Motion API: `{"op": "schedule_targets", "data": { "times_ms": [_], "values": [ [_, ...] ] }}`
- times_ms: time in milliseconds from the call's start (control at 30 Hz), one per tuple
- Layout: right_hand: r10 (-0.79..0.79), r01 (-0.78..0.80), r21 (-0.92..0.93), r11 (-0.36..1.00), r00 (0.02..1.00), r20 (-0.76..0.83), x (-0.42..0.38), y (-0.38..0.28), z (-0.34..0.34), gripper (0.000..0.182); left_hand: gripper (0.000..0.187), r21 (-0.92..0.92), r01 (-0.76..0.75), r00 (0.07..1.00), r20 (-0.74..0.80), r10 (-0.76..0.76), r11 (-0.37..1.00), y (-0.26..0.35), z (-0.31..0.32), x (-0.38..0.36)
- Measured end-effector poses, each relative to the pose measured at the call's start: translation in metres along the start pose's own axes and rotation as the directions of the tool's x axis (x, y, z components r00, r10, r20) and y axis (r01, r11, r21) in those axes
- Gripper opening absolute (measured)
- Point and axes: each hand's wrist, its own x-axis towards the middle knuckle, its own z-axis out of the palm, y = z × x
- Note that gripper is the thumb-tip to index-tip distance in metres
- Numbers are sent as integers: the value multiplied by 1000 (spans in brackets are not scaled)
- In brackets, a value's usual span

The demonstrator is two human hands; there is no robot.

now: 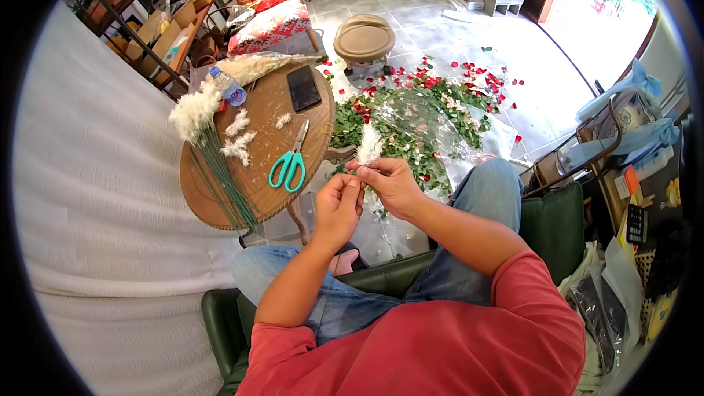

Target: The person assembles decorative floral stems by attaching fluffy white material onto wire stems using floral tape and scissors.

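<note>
Upright between my hands is a fluffy white dried grass plume [369, 144]. My right hand [394, 186] is closed, pinching its base between thumb and fingers. My left hand [339, 207] is closed too, just below and touching the right, its fingers around the plume's lower end; the stem there is mostly hidden. To the left, turquoise-handled scissors [290, 164] lie on the round wooden table [282, 202], blades slightly apart. A bunch of white plumes [195, 113] on green stems rests along the table's left side, with several loose white tufts [237, 148] beside it.
A phone [303, 88] and a water bottle [229, 88] are on the table. Green leaves and red petals [447, 99] with clear plastic cover the floor ahead. A brown stool [364, 38] stands beyond. A white curtain [110, 198] hangs left; shelves [634, 198] stand right.
</note>
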Motion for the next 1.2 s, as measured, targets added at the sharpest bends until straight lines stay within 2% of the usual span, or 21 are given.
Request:
{"op": "schedule_targets", "data": {
  "times_ms": [33, 100, 133, 200, 300, 333, 400, 433, 500, 533, 600, 633, 700, 833, 900, 933, 1000, 1033, 1100, 1133, 1200],
  "values": [
    [0, 0, 0, 1000, 1000, 0, 0, -1, 0, 26, 10, 0, 0, 1000, 0, 0, 1000, -2, 1, -1],
    [23, -19, 56, 998, 998, -64, 2, -6, 0, 27, 7, 329, -311, 940, -33, 340, 892, -6, 5, -2],
    [24, -20, 56, 998, 998, -64, 3, -7, 0, 27, 7, 329, -311, 940, -34, 340, 892, -5, 5, -2],
    [38, -36, 22, 999, 995, -96, 2, -8, 0, 26, 10, 648, -492, 803, 79, 591, 582, -3, 2, -3],
    [24, -24, -37, 999, 1000, -17, 3, -6, -4, 27, 7, 682, -534, 758, 123, 641, 501, -4, 1, -4],
    [24, -24, -38, 999, 1000, -17, 2, -7, -5, 27, 7, 681, -534, 758, 123, 641, 500, -5, 0, -5],
    [13, -1, -116, 993, 995, 99, 1, -10, -7, 29, 5, 602, -432, 864, 63, 500, 671, -7, -4, -7],
    [12, 0, -116, 993, 995, 99, 1, -11, -8, 29, 5, 602, -433, 864, 64, 500, 671, -6, -5, -8],
    [7, -3, -25, 1000, 984, 177, 0, -11, -8, 29, 10, 415, -288, 957, 94, 274, 863, -1, -7, -12],
    [7, -2, -25, 1000, 984, 177, 0, -10, -9, 29, 10, 414, -289, 957, 95, 274, 863, 1, -7, -12],
    [1, 3, -16, 1000, 974, 225, 0, -9, -8, 29, 7, 59, 0, 989, 149, -9, 998, 6, -6, -15],
    [3, 1, -17, 1000, 974, 226, 0, -10, -6, 29, 7, 57, 0, 989, 147, -8, 998, 10, -6, -17],
    [-3, 9, -30, 1000, 981, 195, -2, -12, -2, 29, 8, -167, 277, 943, 235, -234, 946, 21, -5, -18],
    [5, -7, 7, 1000, 985, 170, 1, -9, -2, 28, 4, -301, 329, 934, 242, -262, 895, 23, 0, -16],
    [1, -34, 139, 990, 973, 230, 2, -10, -4, 28, 7, -48, 108, 994, 16, -108, 993, 9, -2, -15],
    [2, -34, 138, 990, 973, 230, 1, -11, -5, 28, 7, -49, 108, 994, 16, -107, 993, 3, -1, -15],
    [-19, -23, 143, 989, 960, 281, 1, -13, -6, 29, 10, 242, -258, 960, -46, 277, 935, -9, -1, -16],
    [-17, -24, 144, 989, 960, 281, 1, -12, -7, 29, 10, 242, -257, 960, -47, 276, 936, -12, -3, -16],
    [-1, -1, 7, 1000, 965, 261, 1, -11, -8, 28, 8, 367, -342, 923, -39, 382, 865, -14, -8, -16],
    [0, -2, 7, 1000, 965, 262, 0, -11, -8, 28, 8, 368, -342, 923, -40, 382, 865, -13, -9, -16],
    [-5, 32, -101, 994, 966, 259, -1, -12, -5, 29, 9, 150, -177, 982, -40, 185, 973, -7, -8, -18]
  ]
}}
